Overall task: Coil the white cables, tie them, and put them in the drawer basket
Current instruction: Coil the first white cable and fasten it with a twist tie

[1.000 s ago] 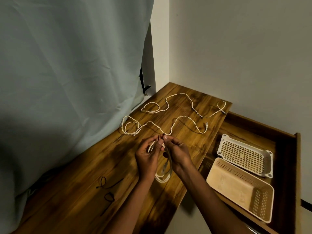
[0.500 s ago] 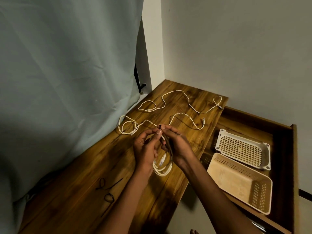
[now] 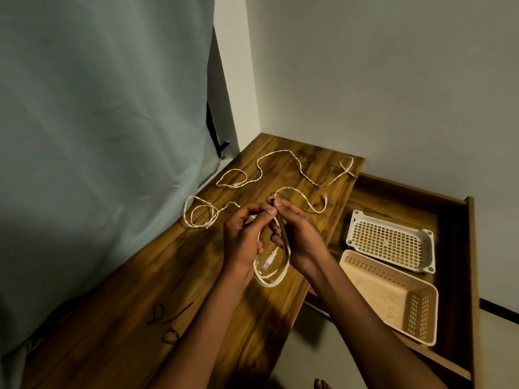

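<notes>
A coiled white cable (image 3: 271,272) hangs between my hands above the wooden tabletop (image 3: 157,276). My left hand (image 3: 244,237) grips the coil's upper part. My right hand (image 3: 297,234) pinches a small black tie (image 3: 273,202) at the top of the coil, thumb and fingertips of both hands meeting there. Two loose white cables lie uncoiled further back: one (image 3: 295,169) winding across the far end, another (image 3: 202,213) looped near the curtain. A beige basket (image 3: 393,299) and a white basket (image 3: 390,240) sit in the open drawer (image 3: 469,248) on the right.
Black ties (image 3: 168,321) lie on the tabletop near the front left. A pale green curtain (image 3: 98,136) hangs along the left edge of the table. White walls close the far corner. A toe shows at the bottom edge.
My hands have risen slightly with the coil, and the black tie's end now sticks up between my fingertips. The view has shifted a little.
</notes>
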